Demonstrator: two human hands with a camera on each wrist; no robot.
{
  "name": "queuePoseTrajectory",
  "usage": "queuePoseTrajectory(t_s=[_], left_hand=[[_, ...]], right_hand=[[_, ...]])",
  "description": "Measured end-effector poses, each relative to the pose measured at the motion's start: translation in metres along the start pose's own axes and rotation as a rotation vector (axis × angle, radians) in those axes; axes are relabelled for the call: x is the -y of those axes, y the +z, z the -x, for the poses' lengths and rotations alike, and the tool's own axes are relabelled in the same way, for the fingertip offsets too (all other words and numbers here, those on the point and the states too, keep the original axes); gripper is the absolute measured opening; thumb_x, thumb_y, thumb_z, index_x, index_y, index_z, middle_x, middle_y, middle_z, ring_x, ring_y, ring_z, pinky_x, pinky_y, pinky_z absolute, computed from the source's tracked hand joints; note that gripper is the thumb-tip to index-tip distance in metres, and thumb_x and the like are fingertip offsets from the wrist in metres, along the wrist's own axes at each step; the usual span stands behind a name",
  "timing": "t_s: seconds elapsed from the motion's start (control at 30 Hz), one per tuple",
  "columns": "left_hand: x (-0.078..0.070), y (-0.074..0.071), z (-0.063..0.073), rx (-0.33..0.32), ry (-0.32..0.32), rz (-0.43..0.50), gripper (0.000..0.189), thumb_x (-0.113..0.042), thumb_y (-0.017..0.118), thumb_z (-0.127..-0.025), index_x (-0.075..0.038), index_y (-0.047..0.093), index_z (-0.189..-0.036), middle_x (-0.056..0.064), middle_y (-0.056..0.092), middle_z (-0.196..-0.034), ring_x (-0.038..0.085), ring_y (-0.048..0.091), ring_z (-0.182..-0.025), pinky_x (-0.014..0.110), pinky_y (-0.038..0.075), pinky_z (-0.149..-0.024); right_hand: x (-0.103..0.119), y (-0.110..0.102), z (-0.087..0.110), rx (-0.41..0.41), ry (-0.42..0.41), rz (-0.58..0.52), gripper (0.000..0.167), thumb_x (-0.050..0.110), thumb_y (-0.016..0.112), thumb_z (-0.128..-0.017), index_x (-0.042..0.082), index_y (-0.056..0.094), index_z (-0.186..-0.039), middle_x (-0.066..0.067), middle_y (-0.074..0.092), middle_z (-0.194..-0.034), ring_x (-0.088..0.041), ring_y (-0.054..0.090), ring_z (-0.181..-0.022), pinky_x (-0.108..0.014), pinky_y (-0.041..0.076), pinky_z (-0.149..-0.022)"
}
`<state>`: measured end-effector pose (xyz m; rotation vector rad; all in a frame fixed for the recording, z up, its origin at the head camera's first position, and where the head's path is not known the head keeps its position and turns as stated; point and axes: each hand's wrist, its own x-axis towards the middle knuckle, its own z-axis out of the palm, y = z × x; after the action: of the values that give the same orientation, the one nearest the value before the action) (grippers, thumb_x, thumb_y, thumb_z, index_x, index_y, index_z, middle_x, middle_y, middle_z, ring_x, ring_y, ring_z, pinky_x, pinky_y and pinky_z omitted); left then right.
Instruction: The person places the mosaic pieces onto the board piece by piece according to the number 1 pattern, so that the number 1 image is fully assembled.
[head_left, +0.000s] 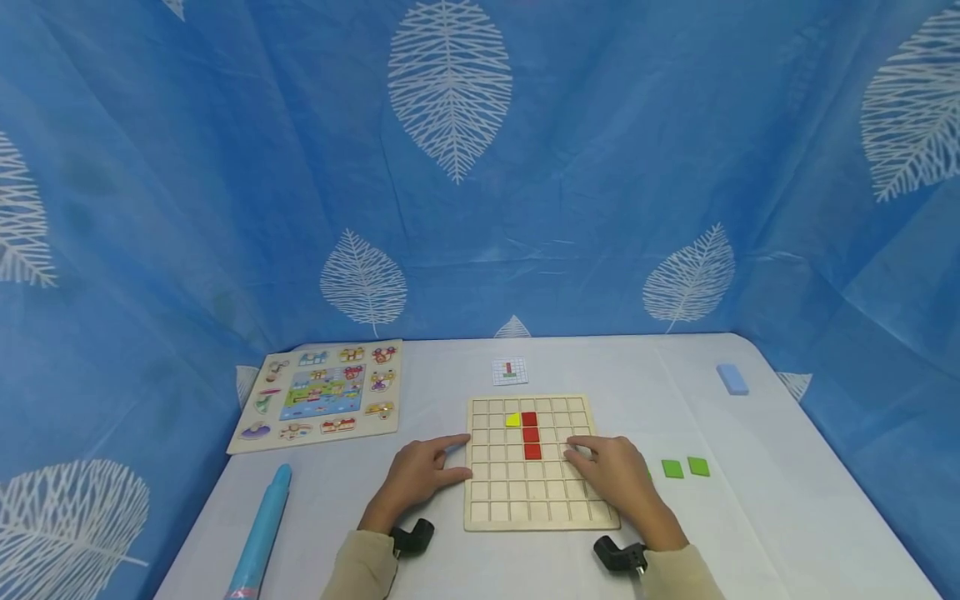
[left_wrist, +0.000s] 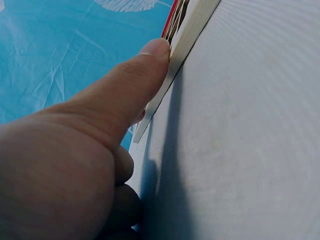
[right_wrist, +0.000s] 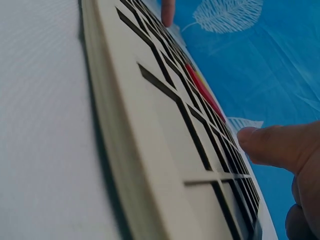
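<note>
While the wooden board point(head_left: 540, 508) lies flat on the white-covered counter point(head_left: 450, 575), three red squares point(head_left: 531, 435) stand in one column of its grid, in the half farther from the person. A yellow piece point(head_left: 513, 420) sits on the board in the cell just left of the farthest red one.

At the board's left edge, the left hand point(head_left: 415, 473) touches the rim with the tips of thumb and forefinger, both stretched out and spread apart; its other fingers are bent in. Over the board's right side, the right hand point(head_left: 617, 473) is loose and released, thumb and forefinger extended toward the grid with their tips slightly apart.

Right of the board, beside that hand, lie green squares point(head_left: 672, 469), two in full sight and one mostly hidden by the hand. Just beyond the board's far edge is a small card point(head_left: 510, 371) with a red and green figure on a grid. A picture puzzle point(head_left: 322, 396) lies to the board's left and farther back, a blue tube point(head_left: 258, 533) to its left and nearer the person. Well off to the board's right and behind is a blue block point(head_left: 732, 379). Beyond everything hangs a blue curtain point(head_left: 555, 208) with white leaves.
</note>
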<state>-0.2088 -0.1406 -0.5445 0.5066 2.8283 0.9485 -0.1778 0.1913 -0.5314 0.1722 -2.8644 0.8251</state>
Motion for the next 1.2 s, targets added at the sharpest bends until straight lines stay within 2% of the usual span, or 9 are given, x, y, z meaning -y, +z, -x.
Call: queuePoseTrajectory(t_s=[0.13, 0.2, 0.3, 0.4, 0.67, 0.93, 1.2], left_hand=[[0.000, 0.000, 0.000, 0.003, -0.004, 0.006, 0.059, -0.053, 0.080, -0.084, -0.028, 0.068, -0.136, -0.012, 0.038, -0.057, 0.005, 0.030, -0.051, 0.025, 0.027, -0.052], [0.000, 0.000, 0.001, 0.002, 0.006, 0.009, 0.060, -0.053, 0.080, -0.084, -0.027, 0.068, -0.136, -0.012, 0.037, -0.057, 0.005, 0.030, -0.051, 0.025, 0.027, -0.052], [-0.001, -0.001, 0.001, 0.002, 0.008, 0.015, 0.060, -0.053, 0.080, -0.084, -0.026, 0.068, -0.136, -0.012, 0.037, -0.056, 0.005, 0.030, -0.051, 0.025, 0.027, -0.052], [-0.001, 0.000, 0.000, -0.001, 0.006, 0.008, 0.060, -0.053, 0.080, -0.084, -0.027, 0.068, -0.137, -0.012, 0.037, -0.056, 0.005, 0.030, -0.051, 0.025, 0.027, -0.052], [0.000, 0.000, -0.001, -0.003, 0.006, 0.011, 0.059, -0.053, 0.080, -0.084, -0.027, 0.068, -0.136, -0.013, 0.038, -0.057, 0.005, 0.031, -0.051, 0.025, 0.028, -0.052], [0.001, 0.001, 0.000, -0.005, 0.007, 0.008, 0.059, -0.053, 0.079, -0.084, -0.026, 0.068, -0.136, -0.013, 0.038, -0.057, 0.005, 0.031, -0.051, 0.025, 0.028, -0.052], [0.001, 0.000, 0.001, -0.005, 0.001, 0.012, 0.060, -0.053, 0.080, -0.084, -0.027, 0.068, -0.136, -0.013, 0.038, -0.057, 0.005, 0.031, -0.052, 0.025, 0.027, -0.052]], right_hand=[[-0.006, -0.007, 0.003, 0.001, 0.012, 0.008, 0.026, 0.031, 0.078, -0.092, 0.015, 0.080, -0.113, 0.007, 0.071, -0.072, -0.013, 0.056, -0.073, -0.047, 0.051, -0.079], [-0.009, -0.010, 0.005, -0.001, 0.023, 0.008, 0.027, 0.031, 0.077, -0.092, 0.015, 0.080, -0.114, 0.007, 0.063, -0.062, -0.011, 0.051, -0.066, -0.042, 0.050, -0.070], [-0.014, -0.015, 0.007, -0.010, 0.043, 0.021, 0.029, 0.032, 0.077, -0.093, 0.014, 0.079, -0.115, 0.008, 0.048, -0.052, -0.010, 0.040, -0.055, -0.032, 0.039, -0.056], [-0.021, -0.021, 0.010, -0.029, 0.059, 0.037, 0.031, 0.032, 0.077, -0.093, 0.012, 0.078, -0.117, 0.007, 0.037, -0.050, -0.010, 0.032, -0.050, -0.029, 0.030, -0.051], [-0.042, -0.033, 0.023, -0.050, 0.104, 0.073, 0.035, 0.032, 0.077, -0.093, 0.011, 0.076, -0.120, 0.006, 0.038, -0.050, -0.013, 0.034, -0.052, -0.032, 0.033, -0.054], [-0.054, -0.037, 0.038, -0.060, 0.157, 0.106, 0.038, 0.032, 0.079, -0.091, 0.007, 0.076, -0.119, 0.006, 0.042, -0.050, -0.013, 0.038, -0.050, -0.030, 0.031, -0.047], [-0.059, -0.040, 0.045, -0.012, 0.210, 0.093, 0.047, 0.035, 0.079, -0.090, 0.005, 0.072, -0.126, 0.005, 0.042, -0.051, -0.014, 0.039, -0.051, -0.030, 0.032, -0.048]])
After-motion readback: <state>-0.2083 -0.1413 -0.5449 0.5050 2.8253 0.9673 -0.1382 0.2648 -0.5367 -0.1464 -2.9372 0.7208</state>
